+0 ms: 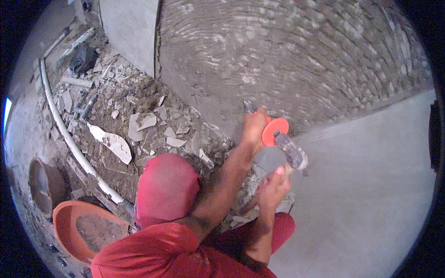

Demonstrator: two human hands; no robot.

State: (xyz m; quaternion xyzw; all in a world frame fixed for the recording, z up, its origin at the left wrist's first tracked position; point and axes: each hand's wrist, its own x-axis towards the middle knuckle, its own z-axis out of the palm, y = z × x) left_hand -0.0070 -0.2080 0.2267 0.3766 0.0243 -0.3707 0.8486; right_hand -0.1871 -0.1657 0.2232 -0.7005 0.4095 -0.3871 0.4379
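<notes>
Gripping a steel chisel (250, 110) in the left hand (255, 127), the person is pressing its tip against the scored wall (287, 55), with the fingers wrapped tight around the shank just behind an orange round hand guard (275, 131). The right hand (273, 185) is closing its fingers around the wooden handle of a hammer (293, 155), whose grey head is sitting just beyond the guard, above and ahead of the right knuckles. Both tools are judged stiff and fairly heavy at the head end; the chisel shank is looking dusty and may be slipping under a loose hold, so a grip low on the shank, behind the guard, is judged sound, and the hammer is best held well down its handle. Room for the swing is lying open to the right of the right fingers, where smooth plaster (371, 185) is running clear of the scored patch. To the left of the left fingers, broken plaster rubble (148, 125) is covering the floor beside a white pipe (69, 139), and an orange pan (88, 229) is sitting lower left, well apart from both hands. The person's red-clad knee (167, 185) is crowding the space beneath the left forearm.
</notes>
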